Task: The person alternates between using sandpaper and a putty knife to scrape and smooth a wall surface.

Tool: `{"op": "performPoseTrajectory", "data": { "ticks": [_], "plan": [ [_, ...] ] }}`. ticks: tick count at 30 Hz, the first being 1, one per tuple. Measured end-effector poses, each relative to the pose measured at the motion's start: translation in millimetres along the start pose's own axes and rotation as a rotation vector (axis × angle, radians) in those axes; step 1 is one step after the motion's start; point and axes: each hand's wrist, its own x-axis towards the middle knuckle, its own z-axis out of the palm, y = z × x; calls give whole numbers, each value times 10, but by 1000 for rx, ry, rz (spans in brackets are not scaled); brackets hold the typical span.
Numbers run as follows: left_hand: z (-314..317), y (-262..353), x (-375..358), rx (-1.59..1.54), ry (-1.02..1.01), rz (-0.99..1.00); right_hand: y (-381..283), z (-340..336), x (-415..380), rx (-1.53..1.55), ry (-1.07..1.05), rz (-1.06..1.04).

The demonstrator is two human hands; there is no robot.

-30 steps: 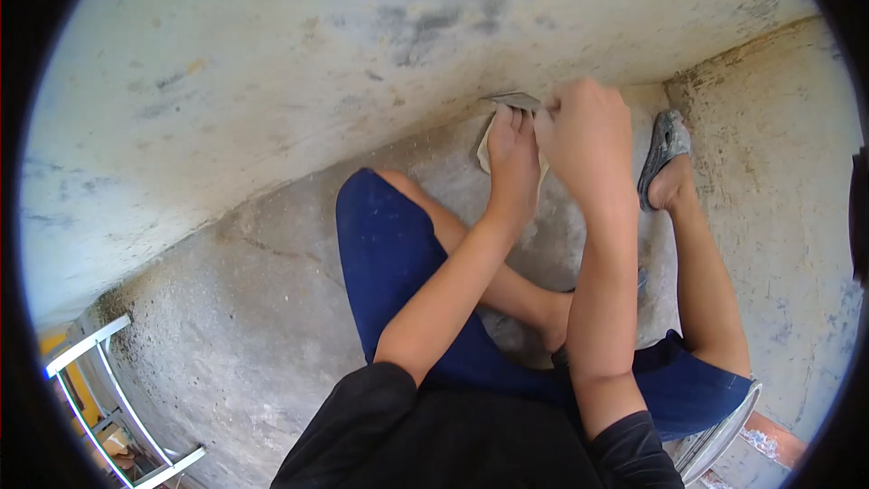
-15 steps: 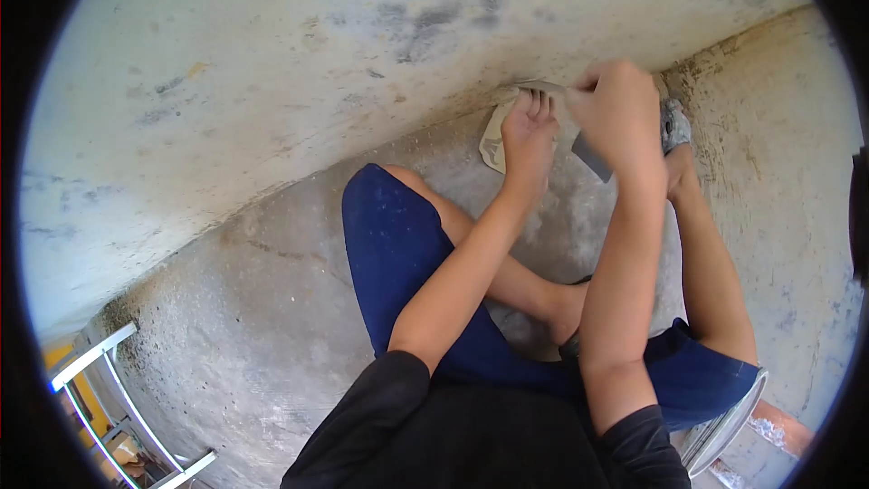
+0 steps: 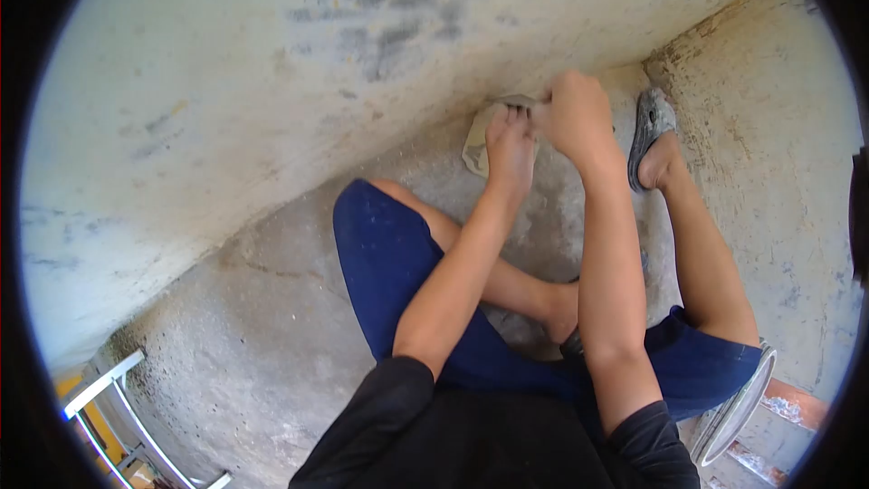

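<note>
My left hand (image 3: 510,149) is held over a pale, flat, rounded piece (image 3: 475,147) near the foot of the wall. Its fingers are curled closed around something I cannot make out. Close on its right, my right hand (image 3: 577,118) is closed, blurred at the fingertips, and what it grips is hidden. A thin pale edge (image 3: 518,99) shows just beyond the left fingertips, between the hands and the wall. The two hands nearly touch.
A stained wall (image 3: 226,81) runs along the far side and meets another wall (image 3: 769,127) at the right corner. My shoe (image 3: 654,122) rests near that corner. A metal frame (image 3: 104,383) stands at lower left. A round rim (image 3: 740,412) shows beside my right thigh.
Both hands appear slightly further left and lower in view. My right hand has come closer to my left. The grey flat blade seen beneath the right hand before is out of sight.
</note>
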Motion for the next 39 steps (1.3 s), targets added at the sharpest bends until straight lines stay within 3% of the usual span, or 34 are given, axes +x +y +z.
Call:
{"op": "performPoseTrajectory", "data": {
  "ticks": [3,5,6,7,8,9,10,12,14,15,18,19,20,22,25,27,29,31,32,34,39],
  "plan": [
    [259,154,-161,-180,44,7,-135,-172,-336,141,103,90],
    [152,202,-125,-208,277,-96,30,-45,-517,166,34,134],
    [59,188,-87,-202,266,-101,93,37,-536,197,-11,151],
    [-82,146,-103,77,271,-142,134,151,-613,201,-9,164],
    [-218,97,-112,358,270,-184,175,275,-699,366,-155,200],
    [-230,123,-143,365,262,-198,207,333,-757,532,-296,235],
    [-231,175,-204,486,269,-221,152,286,-782,536,-293,249],
    [-241,302,-271,615,270,-257,-26,243,-815,835,-413,260],
    [-273,446,-272,1026,269,-143,-90,525,-804,1022,-431,330],
    [-322,544,-254,1035,256,-154,-138,635,-796,1202,-453,384],
    [-459,862,-173,1224,203,-48,-425,638,-779,1349,-495,457],
    [-436,985,-193,1303,163,-52,-509,695,-792,1363,-484,470],
    [-408,1094,-220,1382,121,-56,-585,782,-806,1323,-331,531],
    [-38,1386,-461,1651,51,-249,-662,1116,-766,1322,-101,646],
    [257,1489,-842,1804,28,-315,-782,1182,-696,1257,-6,650],
    [374,1444,-1011,1513,289,-313,-832,1100,-675,1229,-22,631],
    [403,1462,-1004,1554,333,-390,-853,1048,-623,1125,-137,586],
    [265,1438,-1007,1795,269,-156,-825,1159,-565,1074,-77,557],
    [239,1422,-1029,1796,266,-163,-806,1225,-517,1023,9,537],
    [270,1367,-1058,1905,168,58,-789,1272,-446,971,96,524],
    [477,1279,-1038,1992,240,110,-830,1285,-331,1026,215,469]
  ]
}}
